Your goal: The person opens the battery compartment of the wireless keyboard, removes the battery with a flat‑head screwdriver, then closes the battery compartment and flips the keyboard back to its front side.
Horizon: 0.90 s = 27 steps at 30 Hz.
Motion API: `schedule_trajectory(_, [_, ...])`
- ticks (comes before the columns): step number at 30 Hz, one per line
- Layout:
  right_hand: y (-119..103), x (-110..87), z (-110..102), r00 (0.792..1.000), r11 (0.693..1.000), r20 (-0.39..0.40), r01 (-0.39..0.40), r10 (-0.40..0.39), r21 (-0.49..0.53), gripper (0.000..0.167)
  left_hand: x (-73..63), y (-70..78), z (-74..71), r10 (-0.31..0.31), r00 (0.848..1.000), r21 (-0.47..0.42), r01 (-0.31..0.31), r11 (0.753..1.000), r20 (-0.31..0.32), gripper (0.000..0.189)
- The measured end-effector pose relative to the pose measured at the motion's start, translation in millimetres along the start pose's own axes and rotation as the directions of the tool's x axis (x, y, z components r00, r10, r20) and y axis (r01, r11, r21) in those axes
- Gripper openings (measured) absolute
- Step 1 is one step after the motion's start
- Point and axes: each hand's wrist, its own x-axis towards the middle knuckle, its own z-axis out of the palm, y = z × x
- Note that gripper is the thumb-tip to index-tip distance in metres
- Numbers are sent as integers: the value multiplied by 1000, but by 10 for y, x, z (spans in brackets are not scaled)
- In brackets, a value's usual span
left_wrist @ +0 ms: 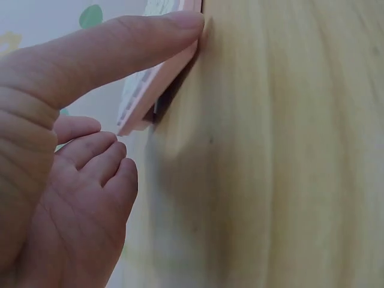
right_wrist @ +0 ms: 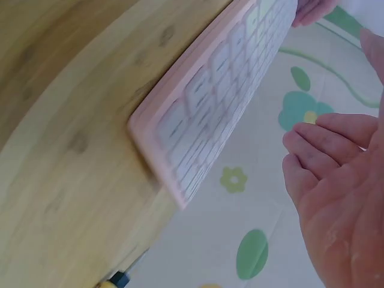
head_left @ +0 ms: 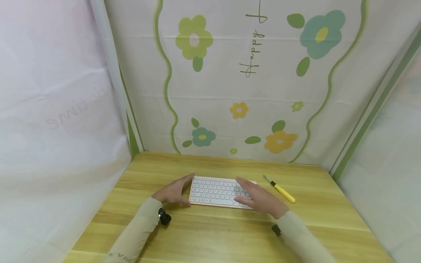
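A white-keyed keyboard with a pink frame (head_left: 215, 191) lies on the wooden table. At its left end is my left hand (head_left: 174, 190), with thumb and fingers spread towards the front and back corners. In the left wrist view the left thumb (left_wrist: 120, 51) lies against the keyboard's pink edge (left_wrist: 159, 90), and the fingertips are close beside the far corner; firm contact there cannot be made out. My right hand (head_left: 260, 197) hovers over the right end, hiding some keys. The right wrist view shows the right hand's fingers (right_wrist: 330, 144) extended, apart from the keyboard (right_wrist: 210, 102).
A screwdriver with a yellow handle (head_left: 284, 193) lies on the table to the right of the keyboard, its shaft pointing to the back left. Behind the table (head_left: 210, 237) hangs a white cloth with printed flowers (head_left: 223, 84). More cloth hangs along both sides.
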Motion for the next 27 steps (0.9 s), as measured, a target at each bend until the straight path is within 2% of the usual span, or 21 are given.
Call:
schedule_trajectory(10, [-256, 421, 125, 996, 996, 75, 52, -58, 71, 84, 32, -131, 23, -15, 1000, -62, 15, 998, 13, 128])
schedule_trajectory(18, [-455, 827, 236, 986, 992, 124, 101, -110, 77, 95, 58, -129, 25, 6, 1000, -111, -6, 994, 0, 126])
schedule_trajectory(22, [-541, 1012, 270, 982, 990, 144, 105, -118, 95, 101, 66, -145, 29, 11, 1000, -109, -13, 994, -12, 125])
schedule_trajectory(27, [-618, 1193, 304, 977, 990, 169, 121, -131, 70, 111, 66, -149, 21, 12, 1000, -118, -14, 993, -15, 126])
